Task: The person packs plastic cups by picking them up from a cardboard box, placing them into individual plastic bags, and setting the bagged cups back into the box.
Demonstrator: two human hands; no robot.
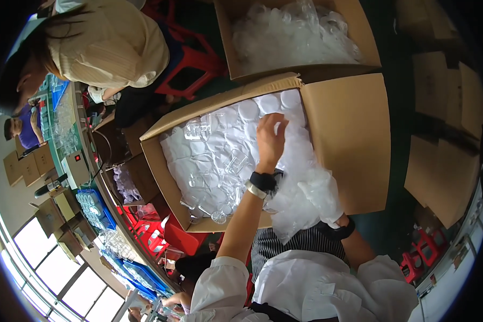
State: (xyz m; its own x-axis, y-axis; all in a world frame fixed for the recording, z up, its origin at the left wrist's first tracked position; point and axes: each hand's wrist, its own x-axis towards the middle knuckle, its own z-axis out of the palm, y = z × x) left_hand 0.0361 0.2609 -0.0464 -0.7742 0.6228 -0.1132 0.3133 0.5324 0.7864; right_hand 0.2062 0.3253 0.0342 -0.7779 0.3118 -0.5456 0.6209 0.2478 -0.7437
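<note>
A large open cardboard box (220, 100) stands before me, lined with white sheet material (220, 145). On the lining lie a clear glass mug (196, 130) and several other clear glass pieces (236, 161), some tipped on their sides. Round white-wrapped pieces (248, 109) line the far right side. My left hand (271, 140), bare, is over the box with its fingers curled toward the thumb; what they hold, if anything, I cannot make out. At the near right edge, my right hand (331, 206), in a white glove, grips a bunch of crumpled clear plastic bags (300, 201).
Beyond is another cardboard box (300, 67) full of clear plastic. A wide flap (354, 145) opens rightward. To the left runs a long workbench (99, 177) with glassware and blue trays. A seated person (110, 43) and red stools (193, 67) are at far left; flattened cartons (440, 177) lie right.
</note>
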